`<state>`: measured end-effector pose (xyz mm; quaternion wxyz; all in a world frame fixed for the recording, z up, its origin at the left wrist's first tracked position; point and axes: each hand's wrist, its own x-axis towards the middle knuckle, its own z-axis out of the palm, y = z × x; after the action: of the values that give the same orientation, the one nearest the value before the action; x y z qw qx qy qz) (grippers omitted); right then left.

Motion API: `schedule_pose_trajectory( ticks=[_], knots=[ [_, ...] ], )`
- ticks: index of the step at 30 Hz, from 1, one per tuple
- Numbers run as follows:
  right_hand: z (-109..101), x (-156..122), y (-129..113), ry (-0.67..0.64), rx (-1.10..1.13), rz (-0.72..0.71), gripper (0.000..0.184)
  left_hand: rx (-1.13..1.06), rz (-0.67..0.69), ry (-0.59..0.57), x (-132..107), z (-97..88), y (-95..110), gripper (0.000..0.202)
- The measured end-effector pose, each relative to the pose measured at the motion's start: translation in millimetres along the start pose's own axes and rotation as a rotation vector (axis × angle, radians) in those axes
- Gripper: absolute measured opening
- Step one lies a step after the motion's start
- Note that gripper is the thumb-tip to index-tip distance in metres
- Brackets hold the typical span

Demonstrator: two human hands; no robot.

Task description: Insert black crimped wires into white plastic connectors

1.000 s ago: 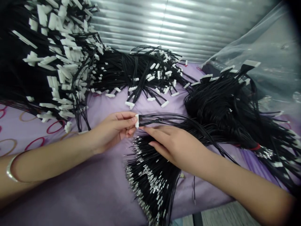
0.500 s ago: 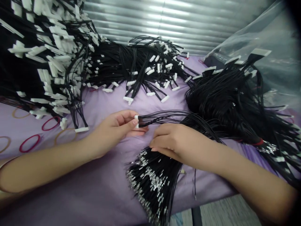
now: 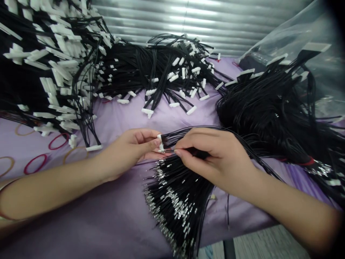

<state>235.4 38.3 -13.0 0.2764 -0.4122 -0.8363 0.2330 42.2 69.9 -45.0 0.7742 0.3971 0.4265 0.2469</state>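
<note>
My left hand (image 3: 144,144) pinches a small white connector (image 3: 161,142) between thumb and fingers. Several black wires run from that connector to the right, passing behind my right hand. With thumb and forefinger, my right hand (image 3: 210,149) grips a single black wire (image 3: 170,150) near its metal-tipped end. This tip lies close to the lower end of the connector; whether it touches is too small to tell. Below both hands, a fanned bundle of loose black wires (image 3: 185,201) with silver crimped tips spreads over the purple cloth (image 3: 113,216).
Piles of finished-looking black harnesses with white connectors lie at the left (image 3: 59,72) and along the back (image 3: 151,72). A large wire bundle (image 3: 258,104) rests at the right beside a clear plastic bag (image 3: 291,32). Rubber bands (image 3: 35,164) lie at the left. A metal shutter (image 3: 172,18) stands behind.
My right hand has lifted from the loose bundle with a wire in its pinch and brought the tip beside the connector. My left hand keeps hold of the connector.
</note>
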Motion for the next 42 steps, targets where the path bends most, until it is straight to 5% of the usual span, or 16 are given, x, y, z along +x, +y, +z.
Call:
schedule_pose_trajectory(
  ticks=[11, 22, 30, 42],
  knots=[
    [9.1, 3.9, 5.2, 0.039, -0.040, 0.192, 0.009, 0.035, 0.002, 0.025, -0.1, -1.8, -3.3, 0.013],
    [6.1, 5.1, 9.0, 0.010, -0.079, 0.061, 0.012, 0.026, -0.013, 0.055, 1.9, -1.8, -2.3, 0.012],
    [4.5, 0.4, 2.9, -0.207, -0.087, 0.049, 0.020, -0.016, -0.018, 0.050, -0.1, -2.6, -1.4, 0.009],
    [8.8, 2.7, 3.4, -0.034, 0.114, 0.115, 0.011, -0.054, -0.056, 0.032, 0.1, -1.7, 0.3, 0.014]
  ],
)
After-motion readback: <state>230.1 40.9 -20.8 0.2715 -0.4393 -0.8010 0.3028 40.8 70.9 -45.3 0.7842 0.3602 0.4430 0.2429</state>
